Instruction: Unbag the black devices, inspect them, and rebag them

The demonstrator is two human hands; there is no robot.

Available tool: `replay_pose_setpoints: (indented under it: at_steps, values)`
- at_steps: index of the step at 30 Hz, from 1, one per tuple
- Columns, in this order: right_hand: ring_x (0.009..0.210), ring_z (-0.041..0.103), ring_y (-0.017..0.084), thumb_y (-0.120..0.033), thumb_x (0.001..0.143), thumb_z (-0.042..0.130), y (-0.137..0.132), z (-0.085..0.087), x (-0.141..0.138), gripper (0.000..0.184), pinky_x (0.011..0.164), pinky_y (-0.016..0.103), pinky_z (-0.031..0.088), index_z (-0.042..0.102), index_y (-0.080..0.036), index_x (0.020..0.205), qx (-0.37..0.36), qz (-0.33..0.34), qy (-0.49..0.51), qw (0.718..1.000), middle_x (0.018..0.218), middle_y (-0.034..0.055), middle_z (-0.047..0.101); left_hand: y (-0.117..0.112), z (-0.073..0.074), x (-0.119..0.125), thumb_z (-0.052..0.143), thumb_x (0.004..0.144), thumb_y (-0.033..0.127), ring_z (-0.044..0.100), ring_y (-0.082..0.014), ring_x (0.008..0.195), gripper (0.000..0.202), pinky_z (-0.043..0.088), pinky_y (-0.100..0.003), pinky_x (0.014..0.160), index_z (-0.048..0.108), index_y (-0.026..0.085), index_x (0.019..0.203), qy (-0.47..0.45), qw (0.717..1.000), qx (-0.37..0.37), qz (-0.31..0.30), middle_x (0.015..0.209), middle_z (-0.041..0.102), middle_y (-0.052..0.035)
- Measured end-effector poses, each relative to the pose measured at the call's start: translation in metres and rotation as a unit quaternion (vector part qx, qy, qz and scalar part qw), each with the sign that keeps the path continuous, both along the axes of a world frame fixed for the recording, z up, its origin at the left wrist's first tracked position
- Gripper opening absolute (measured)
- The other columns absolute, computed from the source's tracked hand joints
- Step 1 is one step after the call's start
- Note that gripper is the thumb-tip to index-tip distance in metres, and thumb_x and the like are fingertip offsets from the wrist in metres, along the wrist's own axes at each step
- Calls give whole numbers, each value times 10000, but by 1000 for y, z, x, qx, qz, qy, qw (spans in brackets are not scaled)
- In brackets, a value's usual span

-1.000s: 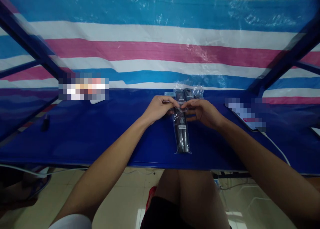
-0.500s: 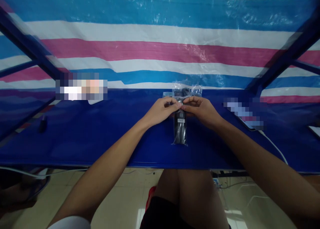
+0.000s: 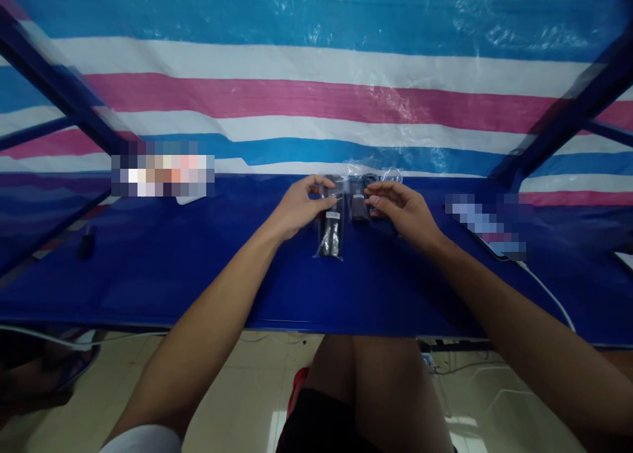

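A clear plastic bag with a long black item inside (image 3: pixel 329 234) lies on the blue table cover (image 3: pixel 395 288), its upper end under my left hand (image 3: pixel 301 208). My fingers grip that upper end. Two more bagged black items (image 3: pixel 360 201) lie side by side at the far edge of the cover. My right hand (image 3: pixel 401 210) is just right of them, its fingertips at or very near the nearer bag, with its fingers apart. The contents of the bags are too dark to identify.
A phone (image 3: pixel 487 225), pixelated, lies to the right with a white cable (image 3: pixel 546 298) running off the table edge. At the left stand a small black object (image 3: pixel 86 243) and a pixelated object (image 3: pixel 163 169). A striped tarp and blue metal bars lie beyond.
The single bag has moved left and toward the far edge with my left hand. My hands, together over it before, are now apart, and the two far bags show between them.
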State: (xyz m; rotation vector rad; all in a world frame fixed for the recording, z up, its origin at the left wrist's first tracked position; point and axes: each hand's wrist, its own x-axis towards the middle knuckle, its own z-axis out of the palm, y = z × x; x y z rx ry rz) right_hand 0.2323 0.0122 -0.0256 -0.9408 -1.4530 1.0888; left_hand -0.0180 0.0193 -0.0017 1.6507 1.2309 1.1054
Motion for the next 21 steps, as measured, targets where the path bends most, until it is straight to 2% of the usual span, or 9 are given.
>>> replay_pose_setpoints:
  at_steps: [4,8,11,14,15,19,21]
  values:
    - [947,759,253,-413,893,837,5,-3,4,251,949,506,641,801,-251,1081,50,-39,-84,994,1038,61,805,25,-7,-34,784,892,103,717,-198,871,250,572,-377,799,729,209,1112,17,995,-22,94,1055,762,-99]
    - [947,756,264,-395,889,801,6,-4,5,239,856,462,642,800,-233,1064,77,-45,-116,989,1010,75,799,53,-23,-52,806,883,95,725,-200,797,288,585,-409,809,719,175,1146,36,986,-82,143,990,785,-113]
    - [963,755,264,-377,887,773,9,-6,6,220,826,436,637,798,-224,1044,100,-53,-134,984,1046,87,798,72,-27,-45,775,905,133,762,-234,885,259,606,-404,846,734,165,1158,129,977,-67,154,1045,800,-132]
    - [984,755,264,-366,896,748,11,-9,8,213,825,429,629,793,-220,1045,116,-60,-153,980,1089,96,794,85,-24,-29,770,905,152,747,-263,1145,224,585,-394,1003,750,168,1128,170,973,-27,154,1248,784,-146]
    - [993,755,267,-365,899,744,11,-9,8,213,821,428,625,790,-220,1048,118,-59,-156,979,1098,97,791,87,-21,-23,769,907,161,728,-276,1200,196,568,-404,1051,756,165,1102,181,972,-18,152,1262,780,-150]
    - [1038,749,280,-358,913,739,12,-10,10,190,811,427,617,781,-229,1046,131,-56,-160,977,1128,102,776,75,-10,-6,710,938,177,602,-350,1386,130,453,-493,1214,782,156,1045,255,954,34,154,1311,739,-185]
    - [1030,748,281,-350,923,736,12,-10,10,174,809,429,617,779,-236,1048,137,-60,-166,975,1130,101,775,57,-4,3,634,1025,322,565,-393,1406,235,465,-536,1191,793,158,1080,363,911,98,170,1385,686,-213]
